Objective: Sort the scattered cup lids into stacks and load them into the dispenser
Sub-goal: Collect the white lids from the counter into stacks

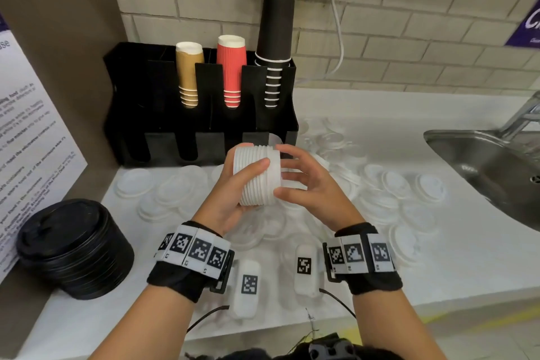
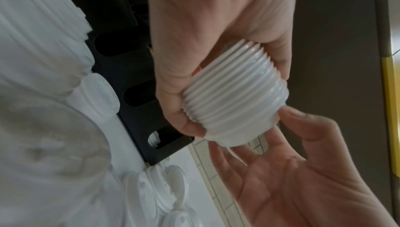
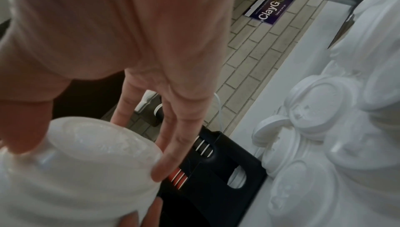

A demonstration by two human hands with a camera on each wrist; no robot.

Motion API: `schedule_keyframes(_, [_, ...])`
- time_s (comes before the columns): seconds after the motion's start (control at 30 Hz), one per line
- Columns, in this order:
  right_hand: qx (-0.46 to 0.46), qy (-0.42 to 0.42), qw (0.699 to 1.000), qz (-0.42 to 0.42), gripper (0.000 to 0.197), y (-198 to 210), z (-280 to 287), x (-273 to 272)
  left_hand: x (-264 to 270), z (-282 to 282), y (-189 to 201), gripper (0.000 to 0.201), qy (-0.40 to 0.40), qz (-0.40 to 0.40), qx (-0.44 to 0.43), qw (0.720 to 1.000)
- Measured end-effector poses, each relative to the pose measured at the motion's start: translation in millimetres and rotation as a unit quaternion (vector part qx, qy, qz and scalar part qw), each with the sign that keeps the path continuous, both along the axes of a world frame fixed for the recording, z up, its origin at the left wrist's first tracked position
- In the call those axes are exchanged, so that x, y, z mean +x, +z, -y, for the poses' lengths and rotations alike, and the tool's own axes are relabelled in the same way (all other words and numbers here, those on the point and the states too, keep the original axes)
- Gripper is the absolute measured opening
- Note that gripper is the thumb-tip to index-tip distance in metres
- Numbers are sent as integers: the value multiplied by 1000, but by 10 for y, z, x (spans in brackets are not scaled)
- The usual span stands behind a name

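Observation:
My left hand [image 1: 230, 193] grips a sideways stack of white lids [image 1: 257, 178] above the counter, in front of the black dispenser [image 1: 175, 137]. Its thumb lies over the stack's ribbed side. My right hand [image 1: 306, 184] is open, its thumb and straight fingers touching the stack's right end. In the left wrist view the stack [image 2: 236, 104] sits in the left hand [image 2: 194, 59], with the right palm [image 2: 292, 170] spread below it. In the right wrist view the fingers [image 3: 184, 111] reach past the stack's end face [image 3: 86, 153]. Loose white lids [image 1: 394, 190] lie scattered on the counter.
The dispenser's upper slots hold brown [image 1: 188, 73], red [image 1: 232, 70] and black [image 1: 274, 38] cups. White lids show in its lower right slot [image 1: 273, 139]. A stack of black lids [image 1: 73, 245] stands at the front left. A steel sink [image 1: 491, 166] lies to the right.

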State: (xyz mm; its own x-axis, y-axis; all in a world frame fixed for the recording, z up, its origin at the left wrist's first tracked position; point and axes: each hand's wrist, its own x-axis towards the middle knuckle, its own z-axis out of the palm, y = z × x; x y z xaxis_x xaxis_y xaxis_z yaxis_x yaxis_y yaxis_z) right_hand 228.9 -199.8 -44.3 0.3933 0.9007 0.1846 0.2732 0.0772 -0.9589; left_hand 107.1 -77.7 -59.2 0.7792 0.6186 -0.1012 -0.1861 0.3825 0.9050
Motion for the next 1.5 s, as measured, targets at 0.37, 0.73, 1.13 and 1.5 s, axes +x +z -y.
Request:
schedule_keyframes(0.37, [-24, -58, 994, 86, 60, 103, 102, 205, 170, 162, 40, 79, -44, 4, -13, 999])
schedule_keyframes(0.73, [-190, -70, 941, 269, 30, 301, 382, 657, 172, -43, -7, 26, 48, 16, -149, 988])
schedule_keyframes(1.13, [-402, 177, 722, 535, 76, -211, 250, 98, 3, -179, 52, 46, 55, 61, -130, 988])
schedule_keyframes(1.5, [-312, 177, 899, 252, 58, 78, 252, 336, -116, -251, 3, 49, 36, 60, -136, 988])
